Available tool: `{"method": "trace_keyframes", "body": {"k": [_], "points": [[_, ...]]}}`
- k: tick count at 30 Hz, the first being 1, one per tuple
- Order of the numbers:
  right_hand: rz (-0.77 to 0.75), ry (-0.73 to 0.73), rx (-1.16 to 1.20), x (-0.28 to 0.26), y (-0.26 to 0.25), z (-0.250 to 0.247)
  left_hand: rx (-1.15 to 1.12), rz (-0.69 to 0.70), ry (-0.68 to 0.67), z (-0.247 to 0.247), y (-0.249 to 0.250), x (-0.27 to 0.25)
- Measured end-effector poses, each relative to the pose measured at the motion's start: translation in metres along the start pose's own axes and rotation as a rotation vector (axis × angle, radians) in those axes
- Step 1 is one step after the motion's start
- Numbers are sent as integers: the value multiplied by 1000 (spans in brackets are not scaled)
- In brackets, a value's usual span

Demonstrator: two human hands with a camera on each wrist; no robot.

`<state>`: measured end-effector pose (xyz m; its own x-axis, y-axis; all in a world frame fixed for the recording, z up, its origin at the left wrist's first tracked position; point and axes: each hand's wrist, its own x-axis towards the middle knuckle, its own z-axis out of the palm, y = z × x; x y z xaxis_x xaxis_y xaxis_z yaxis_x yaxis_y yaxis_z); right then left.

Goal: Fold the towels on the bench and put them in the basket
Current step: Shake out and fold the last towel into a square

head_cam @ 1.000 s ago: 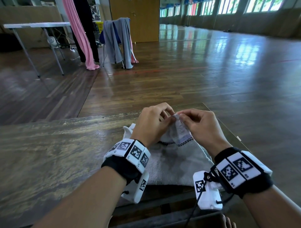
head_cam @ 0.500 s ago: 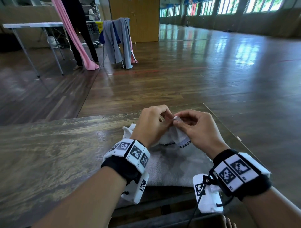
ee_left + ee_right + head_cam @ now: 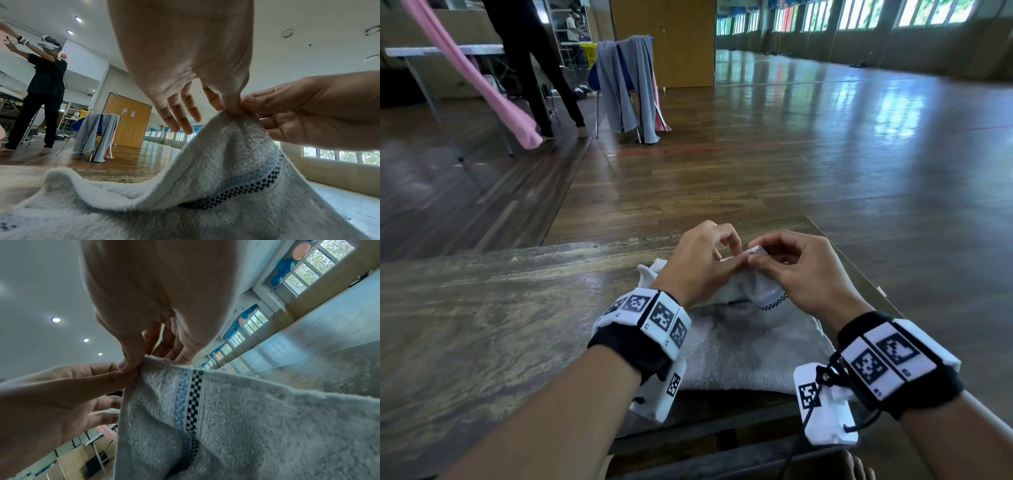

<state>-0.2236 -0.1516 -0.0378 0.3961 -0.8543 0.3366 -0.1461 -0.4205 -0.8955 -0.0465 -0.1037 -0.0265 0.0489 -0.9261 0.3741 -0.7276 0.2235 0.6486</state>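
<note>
A pale grey towel (image 3: 750,346) with a blue and black checked stripe lies on the wooden bench (image 3: 482,325), its far corner lifted into a peak. My left hand (image 3: 736,255) pinches that peak between thumb and forefinger, its other fingers loosely extended. My right hand (image 3: 756,255) pinches the same corner right beside it. In the left wrist view the left hand (image 3: 232,108) grips the tip of the towel (image 3: 205,178). In the right wrist view the right hand (image 3: 133,366) holds the towel (image 3: 246,418) at its edge. No basket shows near the bench.
The bench's right edge (image 3: 859,270) runs close to my right hand. Bare bench top stretches to the left. Across the wooden floor stand a chair draped with grey towels (image 3: 626,89), a folding table (image 3: 445,51) and a person in black (image 3: 530,68) swinging a pink cloth (image 3: 493,92).
Both hands stay together on the lifted corner, with only small finger shifts. In the background the person has stepped and the pink cloth has swung left.
</note>
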Motion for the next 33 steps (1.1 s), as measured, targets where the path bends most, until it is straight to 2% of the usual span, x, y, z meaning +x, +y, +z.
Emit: {"method": "trace_keyframes", "body": {"k": [8, 13, 15, 19, 23, 27, 30, 33], "points": [[-43, -26, 1, -1, -1, -2, -128, 19, -72, -5, 0, 1], [-74, -9, -13, -1, -4, -2, -125, 33, -229, -1, 1, -3], [-102, 10, -2, 0, -8, -5, -116, 25, -248, -1, 0, -5], [-139, 187, -71, 9, -7, -33, 45, 14, -174, -17, -10, -1], [-65, 344, -98, 16, 10, -68, 171, -43, -121, -38, -27, -4], [69, 487, -83, 19, 32, -90, 237, -106, -57, -55, -44, -13], [150, 517, -70, 17, 44, -100, 161, -130, -17, -63, -48, -18], [193, 471, -31, 14, 52, -105, 113, -148, -15, -68, -49, -19]]}}
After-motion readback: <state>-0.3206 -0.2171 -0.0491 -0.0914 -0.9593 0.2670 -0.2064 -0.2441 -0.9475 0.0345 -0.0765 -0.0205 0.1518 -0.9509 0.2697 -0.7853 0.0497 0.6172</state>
